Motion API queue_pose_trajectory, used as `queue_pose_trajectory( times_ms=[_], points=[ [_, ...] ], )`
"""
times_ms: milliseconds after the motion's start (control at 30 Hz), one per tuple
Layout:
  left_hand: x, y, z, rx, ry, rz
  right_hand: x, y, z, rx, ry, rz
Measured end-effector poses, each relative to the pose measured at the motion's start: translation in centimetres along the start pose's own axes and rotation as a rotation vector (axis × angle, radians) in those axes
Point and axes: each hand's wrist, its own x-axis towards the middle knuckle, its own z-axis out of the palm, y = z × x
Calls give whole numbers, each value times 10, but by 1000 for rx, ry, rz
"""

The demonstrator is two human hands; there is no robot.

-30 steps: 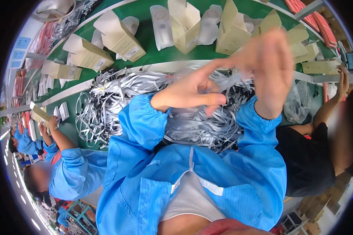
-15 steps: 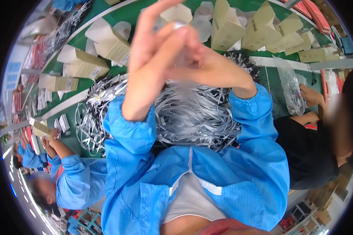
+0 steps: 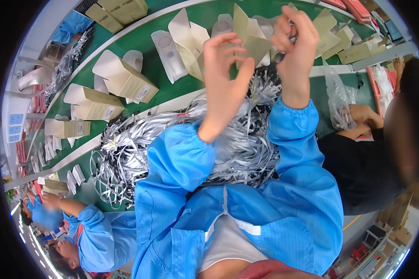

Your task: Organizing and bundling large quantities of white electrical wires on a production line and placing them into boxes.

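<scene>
My left hand is raised with fingers bent and thumb apart, holding nothing. It is in front of an open cream carton in the line of boxes. My right hand has its fingers curled in, before the boxes further right. Something small and dark shows between those fingers, too little of it to name. Beneath both forearms lies a large heap of flat grey straps with dark ends. Beside the carton near my left hand stands a white-wrapped item.
More open cream cartons line the green belt, behind a pale rail. A clear plastic bag is at right by a co-worker in black. Another co-worker in blue handles a small box at left.
My hands, which were together in the middle, have come apart, the right one moving to the right. The cartons show at shifted places in the view.
</scene>
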Motion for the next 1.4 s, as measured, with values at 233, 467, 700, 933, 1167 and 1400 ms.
queue_pose_trajectory(
  times_ms=[233, 467, 700, 933, 1167, 1400],
  points=[
    [50, -81, 40, 559, 132, 265, 65, -3, -28, -403, 104, -57],
    [41, -84, 30, 418, 37, 302, 44, 38, -17, -176, -259, -427],
    [49, -97, 34, 347, -16, 152, 29, 6, -40, -1421, -544, -226],
    [59, -101, 39, 374, -38, 220, 33, -43, -34, -1700, -443, -224],
    [21, -89, 33, 579, -68, 277, 19, -47, -113, -2053, 177, -890],
    [-77, 18, -67, 655, -658, -114, -64, -30, -96, -1916, 57, -478]
  ],
)
